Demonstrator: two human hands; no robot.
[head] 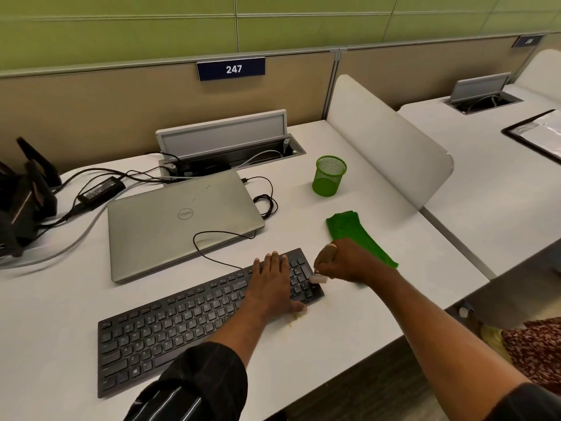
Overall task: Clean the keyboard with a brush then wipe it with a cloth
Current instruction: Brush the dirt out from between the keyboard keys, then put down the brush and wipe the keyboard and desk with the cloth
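A black keyboard (170, 323) lies slanted across the white desk (60, 299). My left hand (271, 282) lies flat on its right part, fingers straight, thumb at the front edge. My right hand (343, 262) grips a small brush (319, 278) with a wooden handle and pale bristles, which touch the number pad at the keyboard's right end. A folded green cloth (352, 229) lies on the desk just behind my right hand, partly hidden by it. Yellowish crumbs (296, 317) sit on the desk by the keyboard's front right corner.
A shut silver laptop (182, 220) lies behind the keyboard, with the keyboard's thin cable looping over it. A green mesh cup (329, 176) stands at the back right. Chargers and cables (100, 189) lie back left by an open cable box (230, 147). A white divider (391, 141) bounds the right.
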